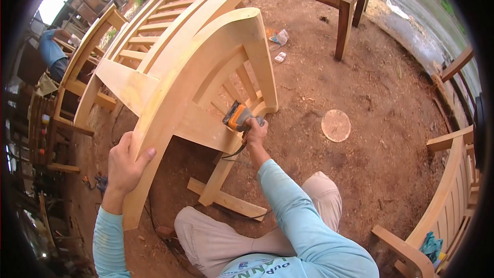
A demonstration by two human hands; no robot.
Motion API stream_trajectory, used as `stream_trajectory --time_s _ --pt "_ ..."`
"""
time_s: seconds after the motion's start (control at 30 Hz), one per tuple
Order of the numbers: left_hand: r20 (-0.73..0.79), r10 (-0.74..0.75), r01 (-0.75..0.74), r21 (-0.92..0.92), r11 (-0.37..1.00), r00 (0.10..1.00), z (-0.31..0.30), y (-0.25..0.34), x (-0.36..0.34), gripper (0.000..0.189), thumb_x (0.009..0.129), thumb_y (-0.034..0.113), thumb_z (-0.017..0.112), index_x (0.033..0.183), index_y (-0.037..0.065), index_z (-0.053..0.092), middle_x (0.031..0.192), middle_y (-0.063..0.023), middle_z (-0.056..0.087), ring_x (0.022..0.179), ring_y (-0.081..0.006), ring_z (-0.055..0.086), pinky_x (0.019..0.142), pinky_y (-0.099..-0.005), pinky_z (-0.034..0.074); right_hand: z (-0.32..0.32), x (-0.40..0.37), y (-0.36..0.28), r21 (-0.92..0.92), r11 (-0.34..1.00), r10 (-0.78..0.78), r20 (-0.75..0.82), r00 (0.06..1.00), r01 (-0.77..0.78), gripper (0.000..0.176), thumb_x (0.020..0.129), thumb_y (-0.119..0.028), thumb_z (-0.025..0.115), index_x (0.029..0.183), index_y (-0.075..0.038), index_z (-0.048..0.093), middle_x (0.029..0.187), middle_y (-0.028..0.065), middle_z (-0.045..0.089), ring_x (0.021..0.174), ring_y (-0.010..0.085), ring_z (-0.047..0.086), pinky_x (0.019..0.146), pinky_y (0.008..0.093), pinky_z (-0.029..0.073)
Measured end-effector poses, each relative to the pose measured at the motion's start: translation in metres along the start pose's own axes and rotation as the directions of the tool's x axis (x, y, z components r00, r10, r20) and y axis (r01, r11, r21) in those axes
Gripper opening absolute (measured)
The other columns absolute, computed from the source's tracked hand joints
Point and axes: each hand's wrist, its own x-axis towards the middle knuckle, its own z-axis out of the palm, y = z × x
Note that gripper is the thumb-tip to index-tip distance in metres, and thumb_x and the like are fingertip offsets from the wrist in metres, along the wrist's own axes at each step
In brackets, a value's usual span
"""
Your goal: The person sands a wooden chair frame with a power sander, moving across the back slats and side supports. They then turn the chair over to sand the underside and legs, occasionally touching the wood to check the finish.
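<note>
A pale wooden bench (159, 85) lies tipped over in front of me, its slatted part up and its curved side rail toward me. My left hand (128, 162) grips the lower end of that rail, thumb on the near face and fingers over the outer edge. In my right hand (256, 131) is an orange and black electric sander (238, 117), its pad against the bench's inner face beside the slats. A dark cord trails down from the tool past my wrist.
A dark wooden frame (346, 2) stands at the back. On the dirt floor lie a round wooden disc (336, 125) and crumpled plastic litter (279, 37). Another slatted bench (442, 190) is at right. At far left, a person in blue (51, 49) bends near more frames.
</note>
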Motion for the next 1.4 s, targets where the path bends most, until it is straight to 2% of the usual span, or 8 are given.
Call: stream_trajectory --time_s 0.13,0.33,0.43,0.83,0.93,1.13,1.2,1.4 --pt "-0.004 0.005 -0.005 -0.004 1.000 1.000 0.000 -0.001 0.000 0.045 0.089 0.026 0.080 0.119 -0.004 0.066 0.097 -0.0206 0.077 0.090 -0.0323 0.077 0.081 -0.0404 0.057 -0.003 0.005 0.006 -0.015 1.000 0.015 -0.018 1.000 -0.015 0.062 0.071 -0.035 0.079 0.123 -0.006 0.063 0.105 0.0120 0.070 0.093 0.0240 0.069 0.085 0.0380 0.055" --pt "-0.002 0.026 -0.026 -0.013 1.000 1.000 0.001 -0.002 0.000 0.044 0.090 0.027 0.079 0.119 -0.004 0.066 0.096 -0.0203 0.077 0.088 -0.0313 0.077 0.079 -0.0397 0.057 -0.007 0.000 -0.004 -0.034 0.997 0.074 0.003 0.997 -0.074 0.061 0.071 -0.036 0.078 0.122 -0.006 0.064 0.104 0.0122 0.069 0.094 0.0255 0.068 0.086 0.0390 0.054" --pt "0.003 0.024 -0.024 -0.012 1.000 1.000 0.001 -0.001 0.000 0.044 0.090 0.027 0.079 0.119 -0.004 0.066 0.095 -0.0201 0.077 0.087 -0.0309 0.077 0.078 -0.0393 0.057 -0.007 0.000 -0.003 -0.086 0.996 0.004 -0.008 1.000 -0.005 0.055 0.077 -0.028 0.076 0.125 -0.006 0.060 0.100 0.0093 0.067 0.087 0.0188 0.066 0.079 0.0353 0.056" --pt "0.003 0.021 -0.021 0.008 1.000 1.000 0.000 -0.002 0.001 0.047 0.091 0.031 0.079 0.119 -0.004 0.066 0.095 -0.0200 0.077 0.087 -0.0303 0.077 0.079 -0.0392 0.057 -0.004 -0.003 -0.002 -0.001 0.995 0.095 -0.018 0.995 -0.095 0.064 0.069 -0.036 0.079 0.123 -0.006 0.064 0.105 0.0144 0.071 0.094 0.0276 0.069 0.085 0.0400 0.056" --pt "0.009 0.015 -0.015 0.002 1.000 1.000 0.000 -0.002 0.001 0.048 0.091 0.031 0.079 0.119 -0.004 0.066 0.096 -0.0206 0.077 0.089 -0.0312 0.077 0.080 -0.0395 0.058 0.004 -0.009 -0.003 -0.030 0.999 -0.029 -0.074 0.997 0.027 0.063 0.070 -0.035 0.079 0.123 -0.005 0.062 0.098 0.0146 0.071 0.081 0.0260 0.071 0.073 0.0404 0.058" --pt "0.005 0.031 -0.031 0.016 0.999 1.000 0.000 -0.002 0.000 0.046 0.090 0.029 0.079 0.119 -0.004 0.066 0.097 -0.0214 0.077 0.091 -0.0323 0.077 0.081 -0.0404 0.058 0.016 -0.050 -0.059 -0.014 1.000 0.021 -0.058 0.998 -0.021 0.060 0.074 -0.030 0.077 0.125 -0.005 0.057 0.080 0.0134 0.067 0.045 0.0208 0.060 0.043 0.0384 0.050" --pt "-0.001 0.038 -0.038 0.021 0.999 0.999 0.000 -0.003 0.000 0.046 0.090 0.029 0.079 0.119 -0.004 0.066 0.098 -0.0213 0.077 0.091 -0.0322 0.077 0.081 -0.0406 0.058 0.019 -0.063 -0.077 -0.057 0.998 0.012 -0.065 0.998 -0.016 0.061 0.075 -0.031 0.077 0.125 -0.004 0.057 0.081 0.0137 0.067 0.043 0.0214 0.059 0.042 0.0386 0.050" --pt "-0.013 0.041 -0.041 0.008 0.999 0.999 -0.001 0.001 -0.003 0.045 0.090 0.029 0.080 0.118 -0.004 0.067 0.097 -0.0209 0.077 0.090 -0.0319 0.077 0.081 -0.0403 0.057 0.029 -0.065 -0.078 -0.011 0.999 -0.041 -0.096 0.995 0.040 0.059 0.076 -0.028 0.078 0.124 -0.001 0.057 0.092 0.0155 0.067 0.070 0.0232 0.068 0.063 0.0375 0.056"
